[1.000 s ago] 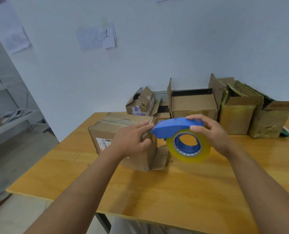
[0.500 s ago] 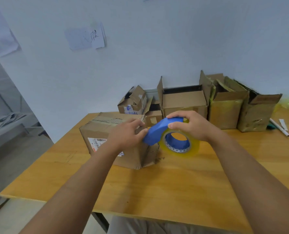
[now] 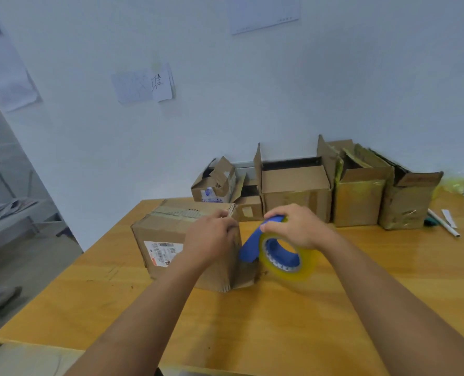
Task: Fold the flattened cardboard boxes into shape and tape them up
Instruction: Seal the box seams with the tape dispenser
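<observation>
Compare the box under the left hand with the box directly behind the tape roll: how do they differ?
The near box has its top flaps shut and an old tape strip across them; the back box stands open, flaps up. The near box carries a white shipping label; none shows on the back box. The left hand rests on the near box; nothing touches the back box. Both are worn brown cardboard on the table.

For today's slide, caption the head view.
Left hand steadies cardboard box; right hand brings blue tape dispenser alongside.
</observation>
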